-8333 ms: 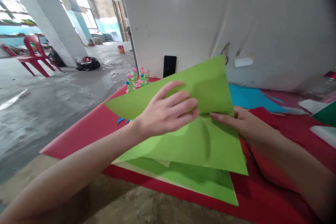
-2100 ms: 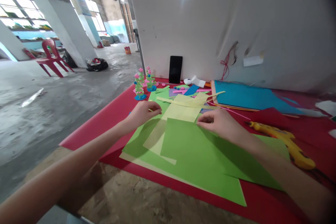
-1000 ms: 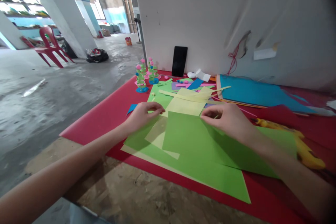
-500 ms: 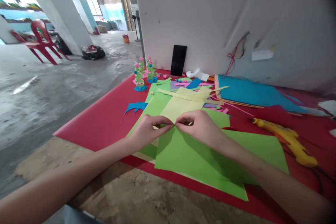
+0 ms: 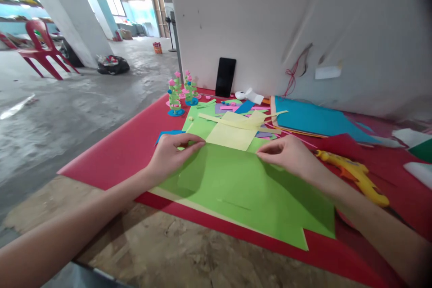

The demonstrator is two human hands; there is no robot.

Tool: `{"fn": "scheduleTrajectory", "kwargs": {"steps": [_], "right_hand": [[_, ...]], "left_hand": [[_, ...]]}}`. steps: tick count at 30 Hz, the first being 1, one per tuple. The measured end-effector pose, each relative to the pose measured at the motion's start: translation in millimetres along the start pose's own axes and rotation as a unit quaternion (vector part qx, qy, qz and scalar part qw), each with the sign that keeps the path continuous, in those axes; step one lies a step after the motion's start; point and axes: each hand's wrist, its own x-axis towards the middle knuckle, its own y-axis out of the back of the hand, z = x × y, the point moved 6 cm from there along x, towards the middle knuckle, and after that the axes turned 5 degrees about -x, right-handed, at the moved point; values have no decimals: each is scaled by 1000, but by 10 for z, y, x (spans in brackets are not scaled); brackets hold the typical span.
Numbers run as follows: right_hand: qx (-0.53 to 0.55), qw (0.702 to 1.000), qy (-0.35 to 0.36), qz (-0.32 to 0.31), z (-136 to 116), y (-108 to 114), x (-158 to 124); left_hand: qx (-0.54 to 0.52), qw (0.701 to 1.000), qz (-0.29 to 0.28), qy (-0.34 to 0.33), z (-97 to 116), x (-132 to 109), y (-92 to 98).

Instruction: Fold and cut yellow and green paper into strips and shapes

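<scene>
A light green paper sheet (image 5: 229,175) lies across the near part of the table. Its far edge runs between my two hands, over a pale yellow paper piece (image 5: 232,130). My left hand (image 5: 173,155) is closed in a pinch at the left end of that edge. Thumb and finger of my right hand (image 5: 286,157) pinch the edge further right. Shadows of both hands fall on the green sheet, and a thin dark line shows near its middle. Yellow paper strips (image 5: 219,120) rest on the yellow piece.
A yellow glue gun (image 5: 354,173) lies right of my right hand. Blue sheets (image 5: 313,117) are stacked behind it. A black phone (image 5: 225,77) leans on the wall. Small green spiral ornaments (image 5: 175,99) with pink stars stand at the back left. Blue paper scraps (image 5: 168,133) lie beside my left hand.
My hands were pinched together; they have spread apart, left hand leftward and right hand rightward. The green sheet now reaches further left, over more of the yellow paper. The view has shifted slightly.
</scene>
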Motion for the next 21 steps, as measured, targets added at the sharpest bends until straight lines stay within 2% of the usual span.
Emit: {"fn": "scheduleTrajectory", "kwargs": {"steps": [3,5,8,11,13,17,21], "right_hand": [[-22,1000,-15,14,201,119,-57],[-33,999,-16,27,263,177,-77],[-42,998,1,36,171,174,-75],[-45,997,51,24,-131,31,-51],[-47,994,94,16,-375,-101,-38],[-56,987,150,34,-714,-282,-24],[-62,985,156,36,-729,-312,-3]], "left_hand": [[-34,999,39,15,-72,49,90],[-39,997,70,-3,-77,79,160],[45,989,95,-105,75,79,206],[173,951,36,-252,332,-22,42],[225,925,-24,-304,431,-110,-110],[240,922,-87,-293,442,-186,-255],[231,927,-99,-278,374,-170,-247]]}}
